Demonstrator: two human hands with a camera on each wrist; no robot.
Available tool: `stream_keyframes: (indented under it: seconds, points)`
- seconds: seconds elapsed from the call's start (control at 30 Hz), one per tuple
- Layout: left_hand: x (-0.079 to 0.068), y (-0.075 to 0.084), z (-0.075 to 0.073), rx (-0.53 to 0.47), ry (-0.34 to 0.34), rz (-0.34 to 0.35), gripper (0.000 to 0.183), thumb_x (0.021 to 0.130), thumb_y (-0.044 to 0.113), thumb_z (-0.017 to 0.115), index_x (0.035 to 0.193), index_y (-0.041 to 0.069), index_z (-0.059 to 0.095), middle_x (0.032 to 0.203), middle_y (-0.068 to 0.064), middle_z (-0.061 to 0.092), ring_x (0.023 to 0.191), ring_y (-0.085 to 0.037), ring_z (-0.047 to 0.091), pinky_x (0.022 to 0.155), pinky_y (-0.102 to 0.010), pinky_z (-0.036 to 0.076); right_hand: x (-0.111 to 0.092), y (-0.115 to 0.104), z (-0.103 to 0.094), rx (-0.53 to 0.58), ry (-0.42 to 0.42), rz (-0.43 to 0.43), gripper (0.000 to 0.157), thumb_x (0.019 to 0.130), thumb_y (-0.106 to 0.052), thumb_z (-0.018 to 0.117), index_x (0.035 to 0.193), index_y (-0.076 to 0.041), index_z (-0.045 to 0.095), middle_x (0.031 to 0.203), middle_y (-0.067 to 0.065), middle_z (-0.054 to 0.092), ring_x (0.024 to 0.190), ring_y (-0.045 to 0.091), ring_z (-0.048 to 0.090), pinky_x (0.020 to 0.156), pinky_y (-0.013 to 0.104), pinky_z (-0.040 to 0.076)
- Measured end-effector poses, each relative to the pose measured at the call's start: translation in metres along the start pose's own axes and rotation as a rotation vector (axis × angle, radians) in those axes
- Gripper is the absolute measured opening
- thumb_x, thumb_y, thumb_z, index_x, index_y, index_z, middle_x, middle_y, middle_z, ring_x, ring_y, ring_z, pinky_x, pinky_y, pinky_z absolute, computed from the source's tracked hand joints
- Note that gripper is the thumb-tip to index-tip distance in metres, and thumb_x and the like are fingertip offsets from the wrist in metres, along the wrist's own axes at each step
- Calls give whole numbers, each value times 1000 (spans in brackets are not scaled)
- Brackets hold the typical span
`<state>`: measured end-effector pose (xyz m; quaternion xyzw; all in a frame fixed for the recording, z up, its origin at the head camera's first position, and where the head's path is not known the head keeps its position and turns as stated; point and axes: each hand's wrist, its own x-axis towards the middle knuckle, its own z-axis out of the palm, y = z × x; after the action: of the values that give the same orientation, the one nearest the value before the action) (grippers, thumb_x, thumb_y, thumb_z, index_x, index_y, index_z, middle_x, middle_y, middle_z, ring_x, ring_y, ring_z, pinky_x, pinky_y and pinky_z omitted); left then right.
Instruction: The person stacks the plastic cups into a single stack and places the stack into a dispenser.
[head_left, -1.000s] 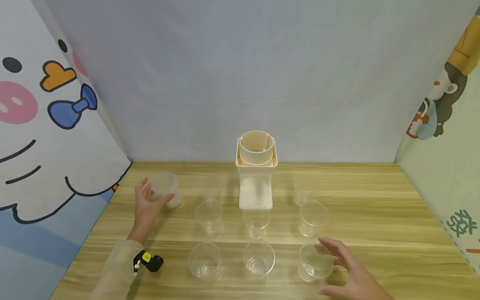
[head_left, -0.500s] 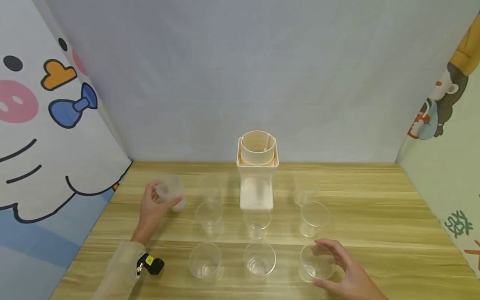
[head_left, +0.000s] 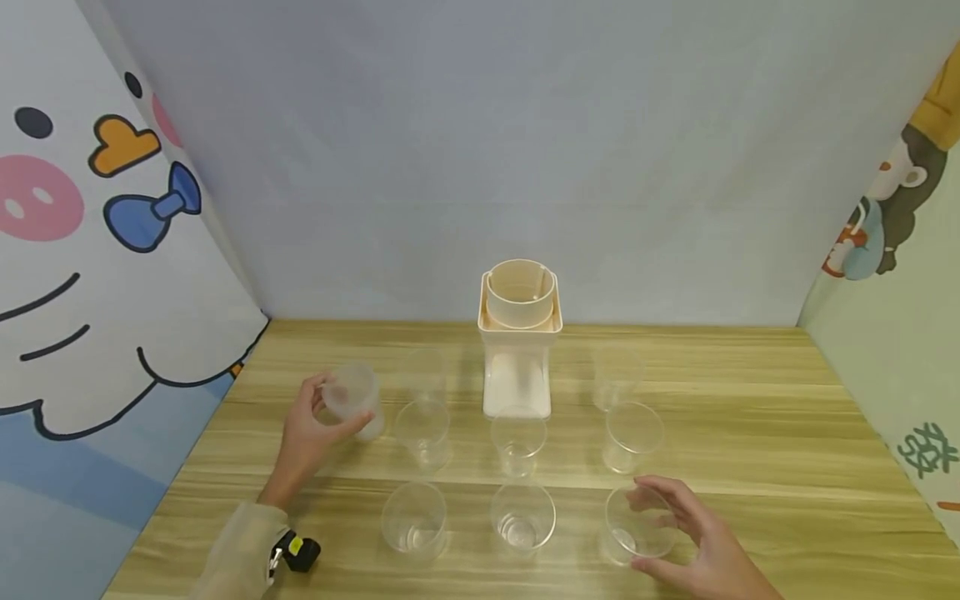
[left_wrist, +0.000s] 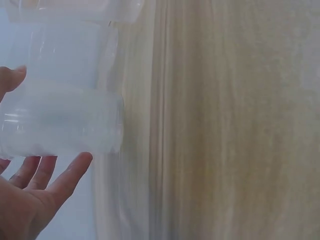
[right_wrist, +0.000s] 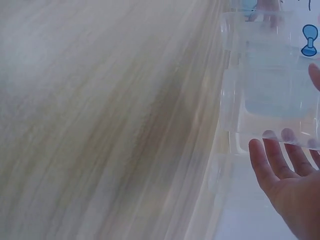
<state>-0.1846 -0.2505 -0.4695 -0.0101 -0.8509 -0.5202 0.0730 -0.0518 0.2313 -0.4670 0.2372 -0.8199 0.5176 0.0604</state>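
In the head view my left hand (head_left: 313,435) holds a cloudy stack of clear plastic cups (head_left: 356,398) at the table's left, thumb on the near side and fingers at the far left. The left wrist view shows this cup stack (left_wrist: 60,122) between thumb and fingers, its base close to the tabletop; I cannot tell whether it touches. My right hand (head_left: 701,546) is curled round a single clear plastic cup (head_left: 637,527) standing upright at the front right. Its fingertips touch the cup's wall (right_wrist: 280,115) in the right wrist view.
Several more clear cups stand upright in rows, including a front middle cup (head_left: 523,521) and a front left cup (head_left: 414,521). A cream plastic stand (head_left: 517,387) with a round open top is behind them. Printed cloths hang beside the wooden table (head_left: 750,433).
My left hand and the cup stack have shifted right and nearer. My right hand has closed in on the front right cup, which has stayed in place. The head view has shifted slightly.
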Motion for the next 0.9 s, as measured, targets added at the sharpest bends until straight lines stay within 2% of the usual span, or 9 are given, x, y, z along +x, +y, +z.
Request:
stream_keyframes:
  seconds: [0.17, 0.23, 0.4, 0.6, 0.9]
  points:
    - [-5, 1, 2, 13, 10, 32, 80, 75, 26, 82, 136, 6, 35, 131, -16, 48, 129, -33, 39, 103, -49, 34, 3, -6, -3, 17, -23, -12, 78, 71, -3, 82, 137, -6, 41, 120, 5, 57, 110, 13, 54, 85, 26, 48]
    - [-7, 1, 2, 23, 9, 41, 79, 75, 25, 82, 135, 6, 35, 130, -15, 49, 129, -33, 39, 100, -48, 36, 4, -9, -4, 24, -24, -19, 79, 71, -1, 82, 137, -5, 40, 120, 4, 56, 110, 13, 54, 85, 26, 48]
    - [-12, 2, 3, 52, -5, 48, 77, 76, 26, 81, 135, 9, 35, 130, -14, 50, 126, -32, 43, 84, -38, 50, 5, -12, -5, 41, -26, -43, 80, 69, 2, 82, 137, -3, 40, 119, 4, 57, 109, 13, 55, 85, 25, 48]
    - [-16, 2, 5, 52, -13, 69, 73, 75, 21, 82, 132, 8, 37, 125, -16, 52, 117, -33, 49, 76, -32, 53, 8, -17, -7, 79, -34, -70, 80, 68, 5, 81, 136, 1, 40, 118, 6, 58, 108, 15, 56, 86, 25, 48]
    - [-24, 2, 9, 43, -18, 66, 75, 74, 19, 82, 133, 8, 37, 124, -19, 51, 114, -34, 49, 74, -32, 53, 17, -18, -9, 146, -11, -246, 83, 60, 18, 79, 132, 11, 40, 116, 13, 57, 106, 18, 56, 85, 21, 47]
